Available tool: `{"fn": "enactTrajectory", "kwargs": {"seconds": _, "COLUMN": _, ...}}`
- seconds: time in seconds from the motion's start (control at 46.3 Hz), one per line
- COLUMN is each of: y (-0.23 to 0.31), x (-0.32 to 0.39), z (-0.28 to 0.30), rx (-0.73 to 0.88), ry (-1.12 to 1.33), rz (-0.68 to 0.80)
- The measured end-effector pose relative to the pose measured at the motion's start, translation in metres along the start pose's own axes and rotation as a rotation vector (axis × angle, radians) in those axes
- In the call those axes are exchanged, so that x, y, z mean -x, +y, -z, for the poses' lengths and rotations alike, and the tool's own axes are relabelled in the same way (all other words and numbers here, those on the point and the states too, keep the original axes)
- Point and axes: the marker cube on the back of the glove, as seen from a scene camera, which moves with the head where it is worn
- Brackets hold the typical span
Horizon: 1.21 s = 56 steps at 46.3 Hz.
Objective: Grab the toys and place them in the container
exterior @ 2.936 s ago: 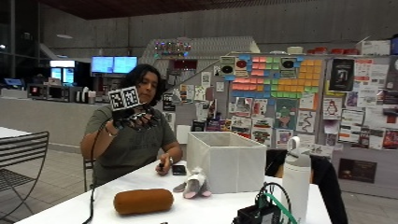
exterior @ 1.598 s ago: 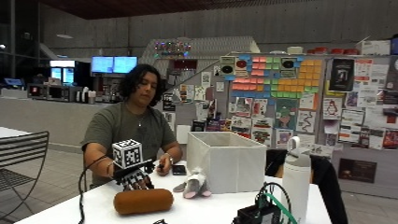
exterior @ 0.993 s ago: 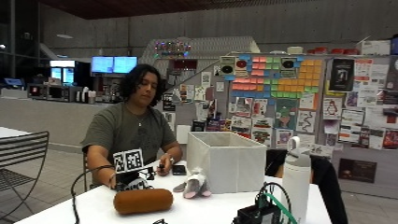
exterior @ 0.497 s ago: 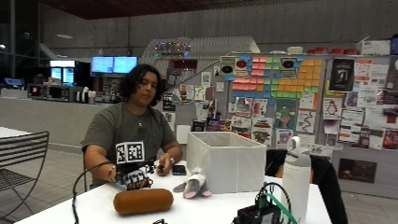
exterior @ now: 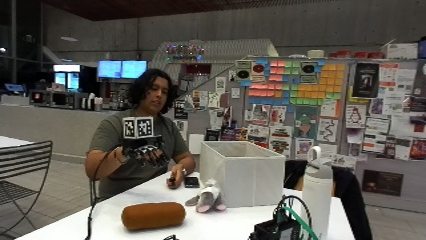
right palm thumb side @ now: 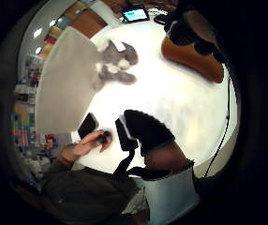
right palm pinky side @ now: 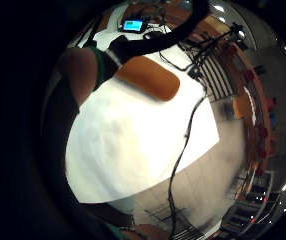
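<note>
Toys first: brown loaf-shaped plush (exterior: 153, 215) lies on the white table (exterior: 233, 225) near its front edge; grey-and-pink plush animal (exterior: 208, 198) lies w/ its back against the front wall of the white fabric container (exterior: 246, 172), touching it. Both outside the box. Gloved right hand (exterior: 143, 152) is raised above the table, over the loaf side, holding nothing, fingers hanging loosely curled. Bare left hand (exterior: 174, 179) rests on the table by a small dark phone-like object (exterior: 192, 182). White bottle (exterior: 317, 187) stands right of the container, dark gear w/ cables (exterior: 283, 229) in front.
</note>
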Motion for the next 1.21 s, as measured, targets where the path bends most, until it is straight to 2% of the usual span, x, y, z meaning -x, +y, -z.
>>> {"fn": "enactTrajectory", "kwargs": {"seconds": 0.259, "y": -0.001, "x": 0.004, "z": 0.043, "rx": -0.038, "ry": -0.056, "rz": 0.061}}
{"fn": "enactTrajectory", "kwargs": {"seconds": 0.497, "y": -0.014, "x": -0.004, "z": 0.040, "rx": -0.008, "ry": -0.067, "rz": 0.040}}
{"fn": "enactTrajectory", "kwargs": {"seconds": 0.626, "y": -0.044, "x": -0.022, "z": 0.013, "rx": 0.034, "ry": -0.072, "rz": -0.010}}
{"fn": "enactTrajectory", "kwargs": {"seconds": 0.842, "y": -0.110, "x": -0.077, "z": -0.070, "rx": 0.094, "ry": -0.012, "rz": -0.125}}
{"fn": "enactTrajectory", "kwargs": {"seconds": 1.058, "y": -0.151, "x": -0.095, "z": -0.130, "rx": 0.176, "ry": 0.092, "rz": -0.123}}
{"fn": "enactTrajectory", "kwargs": {"seconds": 1.209, "y": -0.159, "x": -0.101, "z": -0.149, "rx": 0.103, "ry": 0.058, "rz": -0.121}}
